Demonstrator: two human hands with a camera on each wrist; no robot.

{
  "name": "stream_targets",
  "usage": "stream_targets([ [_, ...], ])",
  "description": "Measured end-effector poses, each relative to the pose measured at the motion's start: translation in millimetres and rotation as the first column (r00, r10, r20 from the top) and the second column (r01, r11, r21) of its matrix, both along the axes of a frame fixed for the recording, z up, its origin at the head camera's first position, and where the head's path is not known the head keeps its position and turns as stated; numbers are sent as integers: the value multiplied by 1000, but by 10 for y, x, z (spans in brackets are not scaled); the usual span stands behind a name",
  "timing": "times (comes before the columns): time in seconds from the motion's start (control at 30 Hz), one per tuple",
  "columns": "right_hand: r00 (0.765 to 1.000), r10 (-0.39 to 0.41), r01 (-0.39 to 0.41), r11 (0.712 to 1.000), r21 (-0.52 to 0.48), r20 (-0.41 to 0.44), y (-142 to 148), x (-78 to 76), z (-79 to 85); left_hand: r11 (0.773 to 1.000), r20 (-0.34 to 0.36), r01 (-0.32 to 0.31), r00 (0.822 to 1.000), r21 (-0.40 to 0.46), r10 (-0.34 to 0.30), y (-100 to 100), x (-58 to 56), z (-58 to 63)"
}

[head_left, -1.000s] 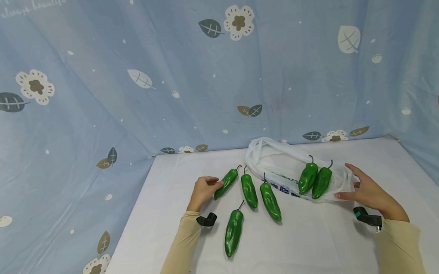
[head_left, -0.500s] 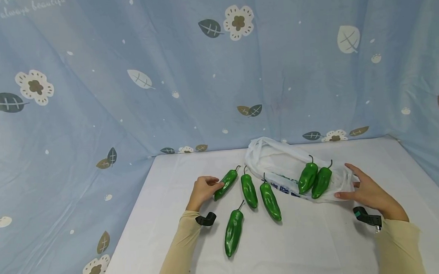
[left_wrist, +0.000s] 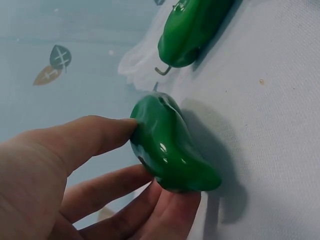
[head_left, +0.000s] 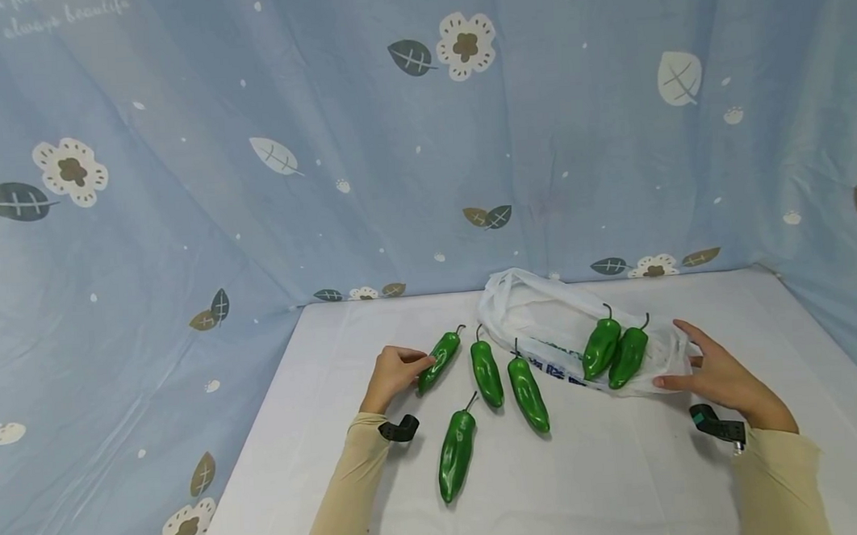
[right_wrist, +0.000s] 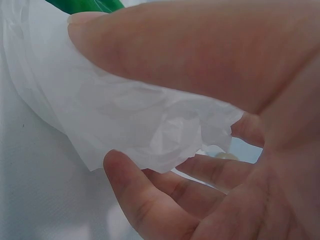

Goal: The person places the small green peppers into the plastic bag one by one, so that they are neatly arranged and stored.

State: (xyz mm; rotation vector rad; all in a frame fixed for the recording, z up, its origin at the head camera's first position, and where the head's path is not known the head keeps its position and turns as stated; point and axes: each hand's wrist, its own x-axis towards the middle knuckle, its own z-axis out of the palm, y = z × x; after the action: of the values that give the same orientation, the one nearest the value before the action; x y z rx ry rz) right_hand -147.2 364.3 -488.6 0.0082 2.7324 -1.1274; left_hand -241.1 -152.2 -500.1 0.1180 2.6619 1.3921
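My left hand [head_left: 396,374] pinches a glossy green pepper [head_left: 441,362] between thumb and fingers at the left of the group. In the left wrist view, the thumb presses one side of this pepper [left_wrist: 167,145] and fingertips support its other side. My right hand [head_left: 728,377] lies round the right end of a white plastic bag [head_left: 529,315]. The right wrist view shows the thumb over the bag [right_wrist: 120,105] and the other fingers curled along its far edge. Two green peppers [head_left: 627,357] lie side by side at that end of the bag, stems pointing away.
Two more green peppers [head_left: 486,373] [head_left: 528,393] lie between my left hand and the bag. Another pepper [head_left: 456,456] is nearer the front. All rest on a white-covered table [head_left: 600,485], with a blue patterned curtain [head_left: 364,141] behind.
My left hand and its pepper have shifted slightly left and nearer, away from the neighbouring pepper. My right hand, the bag and the other peppers stay put.
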Motion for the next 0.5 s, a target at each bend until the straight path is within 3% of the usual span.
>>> stream_targets([
  [0.5, 1000, -2, 2, 1000, -5, 6, -5, 7, 15, 993, 13, -44, 999, 111, 43, -31, 29, 40],
])
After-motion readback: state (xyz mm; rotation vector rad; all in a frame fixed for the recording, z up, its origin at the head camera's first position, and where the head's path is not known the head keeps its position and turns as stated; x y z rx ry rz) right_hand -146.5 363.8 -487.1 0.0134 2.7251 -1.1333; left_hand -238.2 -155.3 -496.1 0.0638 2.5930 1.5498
